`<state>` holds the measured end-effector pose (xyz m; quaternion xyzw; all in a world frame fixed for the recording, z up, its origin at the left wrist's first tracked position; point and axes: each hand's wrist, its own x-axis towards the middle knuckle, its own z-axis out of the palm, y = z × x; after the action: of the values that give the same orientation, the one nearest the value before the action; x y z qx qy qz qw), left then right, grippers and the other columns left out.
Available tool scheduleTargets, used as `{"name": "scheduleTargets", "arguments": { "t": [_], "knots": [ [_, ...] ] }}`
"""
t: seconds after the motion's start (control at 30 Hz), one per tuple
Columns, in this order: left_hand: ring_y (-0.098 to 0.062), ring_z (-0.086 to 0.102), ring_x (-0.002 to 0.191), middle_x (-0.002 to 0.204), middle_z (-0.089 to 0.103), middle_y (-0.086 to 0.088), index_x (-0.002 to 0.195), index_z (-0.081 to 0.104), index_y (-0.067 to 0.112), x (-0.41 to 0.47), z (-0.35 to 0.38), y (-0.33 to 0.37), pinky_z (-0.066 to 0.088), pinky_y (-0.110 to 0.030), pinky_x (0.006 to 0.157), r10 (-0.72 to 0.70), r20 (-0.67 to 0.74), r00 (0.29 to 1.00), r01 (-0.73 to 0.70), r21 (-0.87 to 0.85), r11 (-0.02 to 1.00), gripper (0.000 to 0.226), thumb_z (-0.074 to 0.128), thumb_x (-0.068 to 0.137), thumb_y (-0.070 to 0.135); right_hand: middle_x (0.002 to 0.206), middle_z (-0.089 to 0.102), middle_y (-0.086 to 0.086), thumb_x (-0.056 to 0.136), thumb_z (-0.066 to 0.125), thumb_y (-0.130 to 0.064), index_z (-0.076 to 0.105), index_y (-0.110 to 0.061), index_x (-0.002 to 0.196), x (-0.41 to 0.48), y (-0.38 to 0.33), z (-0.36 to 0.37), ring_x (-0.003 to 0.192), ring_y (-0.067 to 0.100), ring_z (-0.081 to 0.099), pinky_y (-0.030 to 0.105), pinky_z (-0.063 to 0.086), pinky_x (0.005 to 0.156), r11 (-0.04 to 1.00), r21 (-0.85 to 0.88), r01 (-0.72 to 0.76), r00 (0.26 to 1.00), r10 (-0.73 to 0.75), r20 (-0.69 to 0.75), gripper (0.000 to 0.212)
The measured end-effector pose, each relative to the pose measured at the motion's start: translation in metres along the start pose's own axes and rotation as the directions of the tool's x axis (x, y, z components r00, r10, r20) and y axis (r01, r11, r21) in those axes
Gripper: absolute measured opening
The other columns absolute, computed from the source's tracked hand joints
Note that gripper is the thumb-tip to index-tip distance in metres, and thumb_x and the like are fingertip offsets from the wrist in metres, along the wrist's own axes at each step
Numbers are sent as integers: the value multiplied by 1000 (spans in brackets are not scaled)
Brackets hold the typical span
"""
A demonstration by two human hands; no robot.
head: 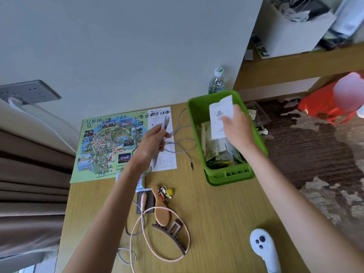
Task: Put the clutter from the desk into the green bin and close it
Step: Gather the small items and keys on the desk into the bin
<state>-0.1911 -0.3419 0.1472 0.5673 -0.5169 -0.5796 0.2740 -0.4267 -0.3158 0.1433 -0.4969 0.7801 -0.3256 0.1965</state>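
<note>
Nearest me a controller (263, 246) lies on the desk (216, 203); beyond, my left hand (150, 143) pinches pens (165, 123) over the map (110, 142), my right hand (237, 125) grips a paper (219, 113) over the open, part-filled green bin (197, 119).

Setting: a lived-in room, most likely a bedroom or hotel room.
Furniture: wooden desk (216, 203) against a plain wall, shelf (295, 64) at upper right.
Floor: patterned brown carpet (315, 154) at right.
Window side: pleated curtain (29, 174) at left edge.
Fittings: wall socket panel (31, 91), upper left.
Personal items: hairbrush (161, 209), hair claw (173, 233), keys (164, 192), water bottle (216, 81), tourist map (110, 142).
</note>
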Motion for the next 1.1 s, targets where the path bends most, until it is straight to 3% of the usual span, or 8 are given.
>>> {"name": "scheduleTargets", "arguments": {
  "t": [0.2, 0.3, 0.4, 0.5, 0.67, 0.77, 0.93, 1.1],
  "knots": [
    [-13, 44, 66, 100, 56, -8, 119, 55, 14, 12, 33, 19, 44, -24, 63, 13, 9, 1000, -13, -26, 1000, 24, 39, 102, 10, 100, 63, 16, 93, 62, -10, 41, 1, 129, 1, 27, 16, 75, 24, 66, 34, 54, 55, 960, -203, -192, 932, 243, 269, 43],
    [-12, 50, 66, 98, 56, -7, 129, 51, 24, 20, 50, 30, 55, -26, 63, 27, 60, 998, -22, -95, 995, 37, 43, 99, 3, 101, 62, 10, 93, 62, -13, 47, -2, 123, -4, 29, 9, 69, 19, 59, 24, 41, 48, 939, -344, -27, 972, 104, 209, 36],
    [-16, 57, 67, 95, 52, -8, 142, 38, 22, 36, 77, 40, 61, -40, 72, 54, 95, 994, -47, -68, 997, 52, 50, 96, 0, 116, 59, 7, 93, 60, -12, 53, -7, 121, -6, 31, -10, 93, 21, 62, 28, 50, 70, 934, -334, 125, 991, -102, 85, 29],
    [-23, 62, 70, 96, 57, -9, 138, 43, 9, 57, 110, 50, 60, -46, 70, 137, 82, 987, -150, 194, 969, 49, 53, 91, -1, 120, 54, 10, 87, 62, -4, 55, -6, 118, -8, 40, -29, 110, 26, 53, 35, 48, 87, 897, -401, 184, 971, -230, -67, 31],
    [-37, 61, 92, 108, 61, -19, 116, 51, 0, 84, 146, 46, 51, -42, 71, 183, 79, 980, -192, 625, 757, 30, 56, 87, 5, 134, 47, 13, 88, 62, 0, 43, -2, 137, -13, 72, -32, 112, 27, 57, 33, 55, 84, 935, -348, 69, 996, -84, -29, 53],
    [-37, 57, 103, 122, 49, -22, 126, 40, -2, 86, 157, 31, 40, -33, 68, 126, 3, 992, -83, 766, 638, 39, 52, 90, 5, 146, 45, 16, 86, 59, 9, 31, -2, 146, -21, 88, -21, 104, 28, 66, 32, 58, 81, 961, -265, 78, 997, -73, 29, 67],
    [-33, 62, 98, 125, 43, -19, 127, 35, 1, 80, 168, 12, 42, -29, 64, 91, 33, 995, -67, 911, 406, 51, 63, 86, 8, 150, 41, 15, 83, 62, 11, 25, -4, 151, -23, 102, -15, 104, 27, 68, 36, 59, 83, 968, -244, 63, 998, -61, 16, 78],
    [-27, 56, 99, 113, 53, -11, 116, 49, 7, 70, 164, 21, 37, -31, 62, 239, 96, 966, -157, 956, 248, 31, 57, 87, 10, 152, 38, 14, 84, 62, 9, 22, -6, 152, -23, 102, -14, 106, 26, 67, 36, 60, 79, 965, -258, 53, 999, -47, 28, 80]
  ]
}}
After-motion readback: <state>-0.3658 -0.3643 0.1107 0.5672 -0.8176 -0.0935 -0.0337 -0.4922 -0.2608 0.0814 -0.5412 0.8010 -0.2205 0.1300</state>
